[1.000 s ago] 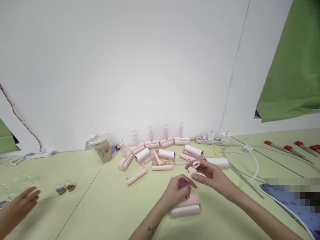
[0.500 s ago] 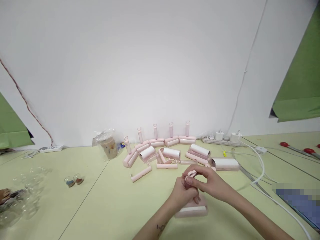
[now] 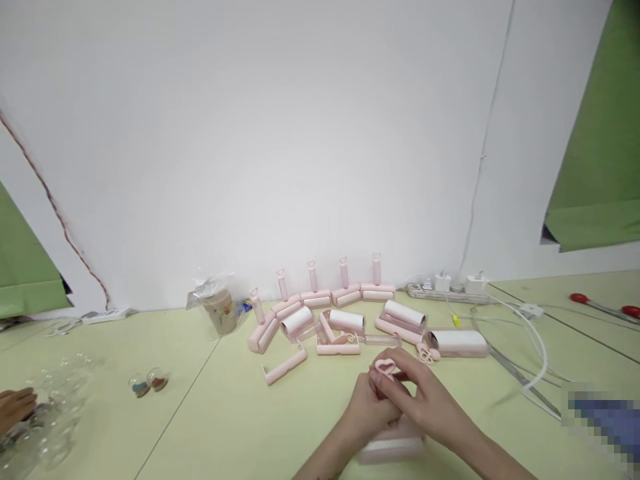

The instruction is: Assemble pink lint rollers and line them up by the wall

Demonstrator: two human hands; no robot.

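Observation:
My left hand [image 3: 369,415] is closed around a pink lint roller handle, most of which the fingers hide. Its heart-shaped loop [image 3: 385,367] sticks out at the top, where my right hand [image 3: 425,393] pinches it between thumb and fingers. Beneath both hands a pink lint roller head [image 3: 393,450] with a white roll lies on the table, partly covered. Just beyond my hands are a pink frame [image 3: 338,349], a clear handle tube [image 3: 381,341] and loose heart-shaped handle ends [image 3: 427,353].
Several roller heads, some with upright handles [image 3: 377,270], line the wall. White paper rolls [image 3: 459,343] lie before them. A bagged cup [image 3: 220,312] stands left; another person's hand [image 3: 17,408] is at the far left. A power strip [image 3: 447,293], cables and red-handled scissors [image 3: 580,299] are on the right.
The view has shifted, so the table items sit lower in the picture. My hands stay together on the handle; the heart loop now faces the camera more fully.

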